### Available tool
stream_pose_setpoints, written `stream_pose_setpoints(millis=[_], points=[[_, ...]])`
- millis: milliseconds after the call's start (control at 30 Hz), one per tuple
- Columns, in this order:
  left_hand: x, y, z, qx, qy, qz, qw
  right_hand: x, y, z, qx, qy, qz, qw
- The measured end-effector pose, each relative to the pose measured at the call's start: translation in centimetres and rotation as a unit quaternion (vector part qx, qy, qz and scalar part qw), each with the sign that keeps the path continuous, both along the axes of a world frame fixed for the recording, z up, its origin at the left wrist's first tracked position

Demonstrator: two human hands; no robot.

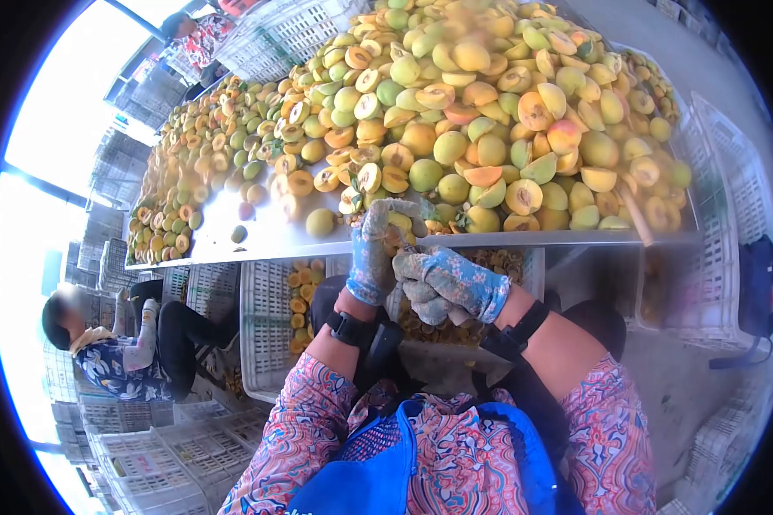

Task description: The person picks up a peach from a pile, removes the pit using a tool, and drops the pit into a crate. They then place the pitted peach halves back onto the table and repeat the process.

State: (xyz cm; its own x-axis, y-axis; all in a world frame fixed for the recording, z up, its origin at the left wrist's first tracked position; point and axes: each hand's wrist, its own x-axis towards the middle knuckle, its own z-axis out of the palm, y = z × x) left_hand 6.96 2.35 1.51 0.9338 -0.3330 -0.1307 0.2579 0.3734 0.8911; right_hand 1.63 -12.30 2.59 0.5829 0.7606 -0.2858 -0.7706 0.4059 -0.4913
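My left hand [374, 253], in a dirty blue flowered glove, is raised at the table's front edge. Its fingers curl around a yellow-green apricot [400, 225], partly hidden by the glove. Close beside it on the right, my right hand [451, 285], gloved alike, is closed in a fist with its knuckles toward the left hand. Whatever the fist holds is hidden. Just beyond both hands lies a big heap of apricots [489, 150], whole and halved, some halves showing brown pits. A single whole apricot [320, 222] sits on the metal tabletop left of my hands.
The metal table [275, 245] has a raised front edge. Below it stand a white crate [266, 322] with apricot halves and a container of brown pieces [442, 333]. A wooden handle [636, 210] rests at the right. Another person [124, 352] sits at left among stacked crates [159, 459].
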Motion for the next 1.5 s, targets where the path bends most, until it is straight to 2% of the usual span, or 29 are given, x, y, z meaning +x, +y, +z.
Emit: stream_pose_setpoints(millis=[67, 100, 133, 200, 333, 367, 400, 500, 567, 633, 667, 700, 733, 767, 800, 867, 900, 967, 1033, 1067, 1133, 1167, 1200, 1233, 1267, 1300, 1333, 1367, 1500], points=[[0.2, -0.3, -1.2, 0.022, -0.035, 0.015, 0.999, -0.2, 0.1, 0.9, -0.152, -0.102, -0.054, 0.982], [0.4, -0.5, -1.8, 0.045, -0.071, 0.030, 0.996, -0.4, 0.0, 1.3, -0.154, -0.104, -0.055, 0.981], [0.2, -1.1, -0.7, -0.051, 0.051, 0.028, 0.997, -0.6, 0.0, 1.6, -0.204, -0.146, -0.065, 0.966], [0.5, -1.9, -0.9, -0.082, 0.067, 0.047, 0.993, -0.5, -0.2, 1.2, -0.322, -0.225, -0.037, 0.919], [0.8, -2.1, 0.1, -0.067, 0.106, 0.032, 0.992, -0.9, -2.7, 1.2, -0.381, -0.297, -0.019, 0.875], [0.8, -2.1, 0.6, -0.041, 0.105, 0.034, 0.993, -1.0, -4.0, 2.2, -0.414, -0.376, 0.011, 0.829], [0.7, -2.8, 1.0, 0.047, 0.069, 0.113, 0.990, -0.8, -4.7, 1.9, -0.481, -0.425, 0.079, 0.763], [1.4, 0.4, 1.3, 0.119, 0.015, 0.087, 0.989, -1.2, -6.2, -1.0, -0.604, -0.513, 0.170, 0.586], [0.2, 3.2, 4.1, 0.182, -0.030, 0.118, 0.976, -1.8, -6.1, 0.6, -0.605, -0.490, 0.185, 0.600], [0.5, 9.2, 3.7, 0.258, -0.099, 0.110, 0.955, -2.2, -6.1, 1.2, -0.580, -0.439, 0.117, 0.676], [0.6, 12.7, 3.6, 0.318, -0.105, 0.078, 0.939, -2.0, -6.1, 0.5, -0.593, -0.474, 0.109, 0.641], [0.9, 15.6, 3.2, 0.466, -0.148, 0.050, 0.871, -1.9, -5.9, 0.5, -0.590, -0.477, 0.110, 0.642], [1.0, 17.4, 3.6, 0.635, -0.237, 0.007, 0.735, -1.8, -5.6, 0.6, -0.601, -0.480, 0.108, 0.631], [0.8, 18.5, 3.9, 0.768, -0.310, -0.038, 0.559, -1.8, -5.3, 0.8, -0.611, -0.482, 0.106, 0.619], [1.3, 18.9, 3.3, 0.770, -0.306, -0.037, 0.558, -1.8, -4.9, 1.2, -0.588, -0.498, 0.088, 0.631], [4.2, 18.9, 2.0, 0.675, -0.368, 0.064, 0.637, -1.3, -3.8, 1.3, -0.577, -0.515, 0.092, 0.628], [5.2, 16.9, 2.7, 0.707, -0.275, 0.028, 0.652, -0.9, -3.3, 1.2, -0.567, -0.530, 0.092, 0.624], [8.4, 15.7, 0.0, 0.707, -0.282, 0.000, 0.649, -0.6, -2.3, 0.8, -0.559, -0.520, 0.075, 0.642], [10.2, 13.9, -1.3, 0.777, -0.265, -0.046, 0.569, -0.3, -1.8, 0.6, -0.562, -0.522, 0.051, 0.640], [10.9, 13.8, -1.2, 0.775, -0.268, -0.047, 0.571, -0.1, -1.7, 0.7, -0.552, -0.520, 0.045, 0.650], [11.8, 14.4, -0.6, 0.716, -0.252, -0.082, 0.646, 0.2, -1.7, -0.2, -0.538, -0.526, 0.001, 0.659], [11.9, 14.9, -0.3, 0.716, -0.252, -0.083, 0.646, 0.3, -1.6, -0.7, -0.519, -0.533, -0.041, 0.667], [11.9, 15.4, -0.1, 0.550, -0.138, -0.050, 0.822, 0.4, -1.4, -1.0, -0.525, -0.540, -0.080, 0.652], [11.7, 15.6, 0.1, 0.346, -0.012, -0.013, 0.938, 0.5, -1.2, -0.6, -0.526, -0.538, -0.080, 0.654], [10.0, 14.6, 0.6, 0.339, -0.099, -0.035, 0.935, 0.6, -1.1, 0.1, -0.510, -0.529, -0.104, 0.670], [8.5, 13.5, 1.0, 0.340, -0.095, -0.034, 0.935, 0.8, -0.7, 0.5, -0.494, -0.520, -0.126, 0.686], [6.6, 11.1, 2.7, 0.150, -0.040, -0.030, 0.987, 1.1, -0.1, 0.0, -0.484, -0.519, -0.149, 0.688], [5.4, 9.3, 3.4, -0.046, 0.017, -0.024, 0.998, 1.1, 0.5, 0.1, -0.485, -0.517, -0.149, 0.689], [3.2, 6.1, 2.5, -0.058, -0.007, -0.059, 0.997, 1.2, 1.9, -0.2, -0.483, -0.525, -0.203, 0.671]])
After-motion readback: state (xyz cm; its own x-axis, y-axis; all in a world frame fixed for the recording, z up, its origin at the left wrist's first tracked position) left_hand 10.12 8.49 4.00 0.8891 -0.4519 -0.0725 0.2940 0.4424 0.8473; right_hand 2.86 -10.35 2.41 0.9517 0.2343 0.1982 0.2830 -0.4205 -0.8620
